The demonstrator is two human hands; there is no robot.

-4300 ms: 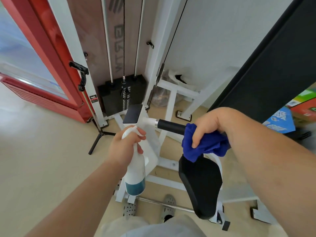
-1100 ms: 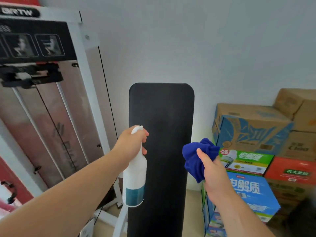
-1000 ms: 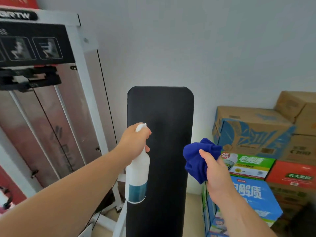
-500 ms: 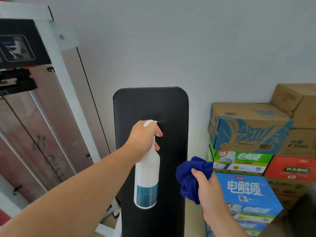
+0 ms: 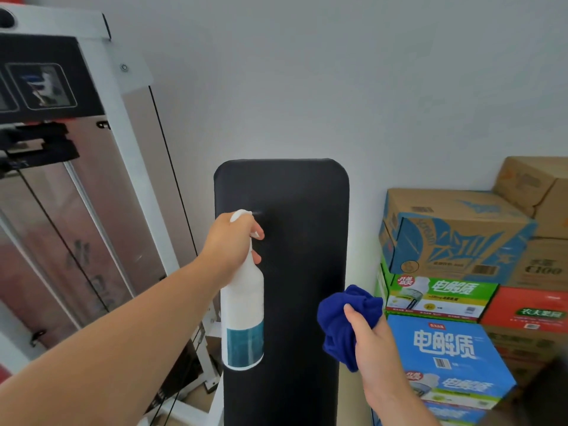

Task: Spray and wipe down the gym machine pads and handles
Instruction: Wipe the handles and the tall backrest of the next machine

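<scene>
Here, counted by kind:

Hands: two, both bare, reaching in from 6 o'clock.
Left hand (image 5: 231, 241): closed around the neck of one spray bottle (image 5: 242, 305), a finger curled at the trigger; at about 9 o'clock of the pad's middle.
Spray bottle: one, white with a teal band near the base, held upright in front of the pad's left edge, nozzle aimed at the pad; a faint trace of mist at the nozzle tip.
Right hand (image 5: 370, 336): fingers wrapped tight on one bunched cloth (image 5: 344, 321), thumb pressed over it; at about 4 o'clock of the pad's middle.
Cloth: one, deep blue, crumpled, overlapping the pad's right edge; touching the pad or just before it, cannot tell.
Back pad (image 5: 295, 241): one, black, tall, rounded at the top corners, upright, centre of view, in front of the pale wall (image 5: 307, 72).
Machine frame (image 5: 123, 167): one, white uprights at 9 to 10 o'clock, with a black placard (image 5: 46, 81) at 10 o'clock bearing small pictures, blurred.
Cables: two thin dark lines running down beside the frame's panel.
Cartons (image 5: 455, 290): stacked at 3 to 4 o'clock; seven or so in view, among them brown ones at the top, one with a green front, one red, one blue (image 5: 445, 355) nearest the right hand; exact count uncertain at the lower edge.
</scene>
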